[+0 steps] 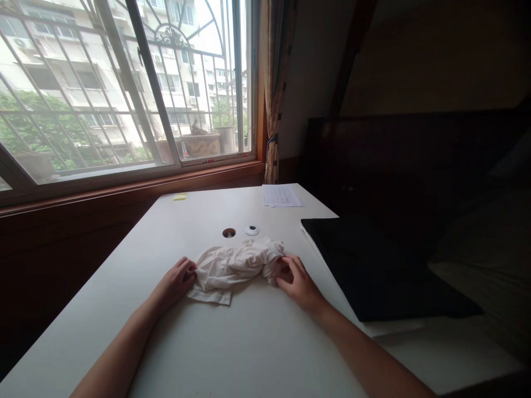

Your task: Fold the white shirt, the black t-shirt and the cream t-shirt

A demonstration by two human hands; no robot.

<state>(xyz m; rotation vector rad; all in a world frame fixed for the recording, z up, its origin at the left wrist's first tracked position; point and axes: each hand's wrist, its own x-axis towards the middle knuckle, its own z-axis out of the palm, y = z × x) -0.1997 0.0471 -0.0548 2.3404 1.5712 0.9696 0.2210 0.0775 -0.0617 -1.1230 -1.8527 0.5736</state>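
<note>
A crumpled white cloth garment [236, 266] lies bunched on the white table [232, 342], its kind hidden by the folds. At its left end, my left hand [181, 276] has its fingers closed on the fabric edge. My right hand [298, 282] pinches the right end between thumb and fingers. A flat hem of the cloth spreads toward me near the left hand, while the right part is rolled into a thicker bunch. Both forearms reach in from the bottom of the view.
Beyond the cloth are a round cable hole [229, 233] and its loose white cap [251, 230]. Printed paper [282, 195] and a yellow note [180, 197] lie at the far edge. Folded black fabric [385, 271] covers the right side. A barred window stands behind.
</note>
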